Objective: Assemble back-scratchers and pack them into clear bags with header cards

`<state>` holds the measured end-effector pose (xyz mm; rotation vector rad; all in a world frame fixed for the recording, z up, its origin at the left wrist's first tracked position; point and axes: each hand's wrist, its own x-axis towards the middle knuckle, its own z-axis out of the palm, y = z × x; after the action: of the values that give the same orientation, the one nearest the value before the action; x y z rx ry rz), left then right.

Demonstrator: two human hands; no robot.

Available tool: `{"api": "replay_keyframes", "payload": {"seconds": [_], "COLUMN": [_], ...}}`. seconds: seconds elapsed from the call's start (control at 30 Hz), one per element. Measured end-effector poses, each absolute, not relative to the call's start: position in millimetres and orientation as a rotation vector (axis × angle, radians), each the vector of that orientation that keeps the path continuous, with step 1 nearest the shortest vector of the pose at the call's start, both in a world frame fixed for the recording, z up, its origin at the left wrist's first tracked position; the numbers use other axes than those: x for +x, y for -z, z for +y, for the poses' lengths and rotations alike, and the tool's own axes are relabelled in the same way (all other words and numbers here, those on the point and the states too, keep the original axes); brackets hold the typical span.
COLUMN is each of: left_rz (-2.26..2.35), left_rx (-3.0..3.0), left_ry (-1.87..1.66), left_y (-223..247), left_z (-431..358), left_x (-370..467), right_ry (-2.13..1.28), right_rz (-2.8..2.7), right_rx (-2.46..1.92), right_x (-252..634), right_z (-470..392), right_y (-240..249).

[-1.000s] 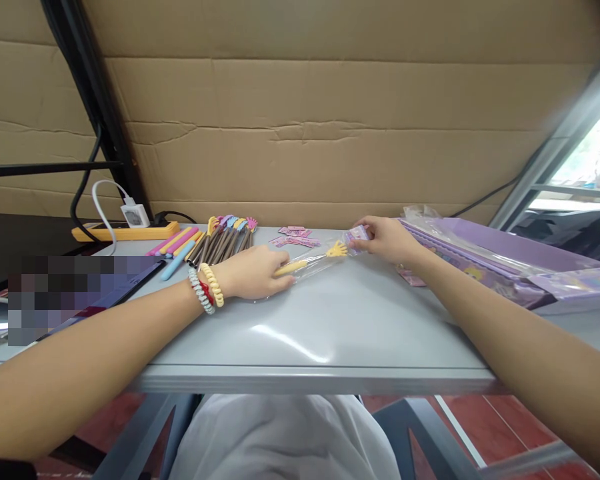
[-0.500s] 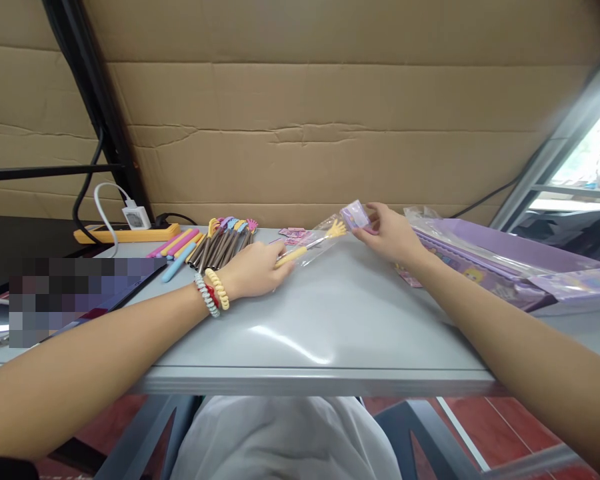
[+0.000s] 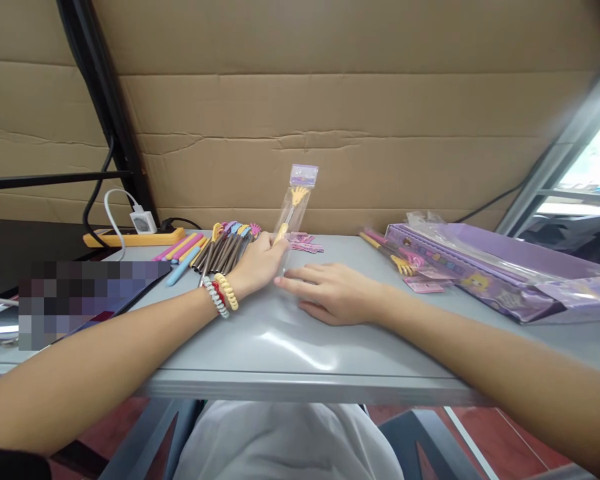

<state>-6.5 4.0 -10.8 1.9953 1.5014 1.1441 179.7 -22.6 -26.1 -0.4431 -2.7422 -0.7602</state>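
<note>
My left hand point(image 3: 263, 265) is closed around the lower part of a yellow hand-shaped back scratcher point(image 3: 299, 195) in a clear plastic sleeve. The sleeve stands nearly upright, leaning a little right, with its purple header card point(image 3: 304, 175) at the top. Just right of the sleeve's lower end is my right hand point(image 3: 333, 292), low over the table, fingers stretched out and holding nothing. Its index fingertip comes close to the sleeve's bottom; whether they touch, I cannot tell. Behind my left hand lies a row of back scratchers point(image 3: 225, 250) with brown rods and coloured hand heads.
Pink, yellow and blue handles point(image 3: 183, 253) lie at the left, before a yellow power strip point(image 3: 125, 238). Small pink cards point(image 3: 306, 243) lie near the cardboard wall. At the right, bagged back scratchers point(image 3: 405, 265) rest beside an open purple box point(image 3: 480, 277).
My left hand has tilted the bagged back scratcher from slanting to nearly upright. My right hand has let go of the header card and moved down and left, uncovering the bagged scratchers by the box.
</note>
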Motion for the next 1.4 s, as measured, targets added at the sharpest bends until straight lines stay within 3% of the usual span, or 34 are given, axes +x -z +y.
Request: {"api": "replay_keyframes", "payload": {"seconds": [0.4, 0.57, 0.97, 1.1, 1.27, 1.33, 1.4], "left_rz": [1.073, 0.947, 1.079, 1.166, 1.376, 1.454, 1.398], "left_rx": [2.304, 2.353, 2.345, 2.277, 2.165, 2.34, 2.602], "left_ry": [-0.741, -0.678, -0.623, -0.846, -1.37, -1.326, -1.064], "left_y": [19, 19, -2, -1, -4, -3, 0], "left_z": [1, 0, 15, 19, 24, 26, 27], "left_x": [-4, -5, -37, -35, -38, -43, -45], "right_ry": [0.974, 1.03, 0.644, 0.54, 0.495, 0.482, 0.435], "right_rz": [-2.578, -2.5, -2.678, -2.677, -2.401, -2.234, -2.085], "right_rx": [-0.093, -0.193, -0.585, -0.616, -1.093, -1.389, -1.652], "right_x": [172, 177, 213, 219, 253, 274, 293], "right_z": [-24, -23, -12, -3, 13, 19, 26], "right_y": [24, 17, 4, 5, -9, -15, -18]}}
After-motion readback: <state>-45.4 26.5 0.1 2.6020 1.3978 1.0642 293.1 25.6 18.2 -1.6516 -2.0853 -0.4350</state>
